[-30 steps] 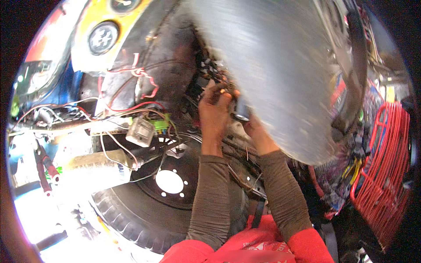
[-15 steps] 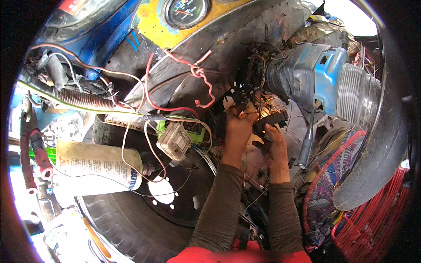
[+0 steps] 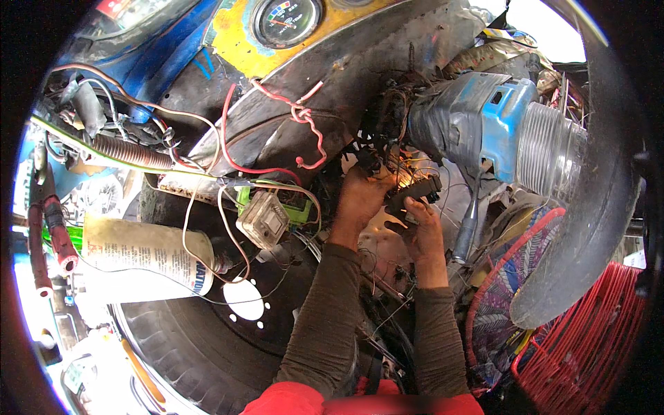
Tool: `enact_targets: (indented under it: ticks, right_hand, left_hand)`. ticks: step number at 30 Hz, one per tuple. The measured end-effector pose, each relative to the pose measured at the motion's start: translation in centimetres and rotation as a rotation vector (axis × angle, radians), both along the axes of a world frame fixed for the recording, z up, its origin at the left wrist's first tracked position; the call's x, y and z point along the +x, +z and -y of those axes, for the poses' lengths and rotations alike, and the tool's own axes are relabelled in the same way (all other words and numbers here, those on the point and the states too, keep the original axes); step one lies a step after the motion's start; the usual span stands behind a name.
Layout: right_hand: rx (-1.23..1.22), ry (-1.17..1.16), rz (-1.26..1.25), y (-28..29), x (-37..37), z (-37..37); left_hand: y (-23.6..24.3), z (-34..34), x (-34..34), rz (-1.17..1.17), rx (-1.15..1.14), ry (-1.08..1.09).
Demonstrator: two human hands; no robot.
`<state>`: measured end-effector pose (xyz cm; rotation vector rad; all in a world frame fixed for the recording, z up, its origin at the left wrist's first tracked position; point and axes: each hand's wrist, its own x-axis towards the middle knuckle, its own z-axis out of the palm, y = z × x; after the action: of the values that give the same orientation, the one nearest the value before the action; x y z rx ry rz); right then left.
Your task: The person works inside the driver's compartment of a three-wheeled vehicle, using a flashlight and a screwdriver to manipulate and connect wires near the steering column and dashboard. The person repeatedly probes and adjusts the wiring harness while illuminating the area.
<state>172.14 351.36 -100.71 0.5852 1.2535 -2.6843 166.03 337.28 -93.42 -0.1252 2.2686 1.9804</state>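
My right hand [image 3: 426,238] is closed on a black plastic block [image 3: 413,194] that looks like an electrical connector or fuse holder, its thumb lying along the lower side. Just left of it, my left hand [image 3: 357,202] has curled fingers in among dark parts and thin wires; what they grip is hidden. Bare and dark wires [image 3: 415,166] fan out behind the block, lit by a warm orange glow. Both forearms, in dark sleeves, reach up from the lower edge.
A blue taped column [image 3: 503,128] and a screwdriver-like handle [image 3: 467,232] are right of my hands. To the left are a pale square device [image 3: 263,220], a twisted red wire [image 3: 308,121], a spray can [image 3: 149,257] and a tyre [image 3: 200,353]. A round gauge [image 3: 287,21] sits above.
The whole scene has slid slightly left in the picture. Both hands stay at the black block and wires, with only slight finger movement.
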Motion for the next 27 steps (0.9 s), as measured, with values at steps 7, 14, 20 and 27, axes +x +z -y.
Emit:
enact_targets:
  ticks: [7,14,20,27]
  right_hand:
    - [0.084,-0.033,-0.008,1.0,0.2,0.4]
    - [0.040,-0.089,0.011,2.4,0.6,1.4]
    - [0.122,-0.060,-0.013,2.9,0.3,0.8]
    - [0.035,-0.090,-0.012,3.4,0.5,1.0]
  left_hand:
    - [-0.5,0.4,-0.2,-0.055,0.049,-0.082]
    - [1.0,0.9,0.3,0.137,0.130,-0.032]
    - [0.9,0.2,0.3,0.362,0.409,0.053]
    - [-0.4,1.0,0.6,0.412,0.510,0.021]
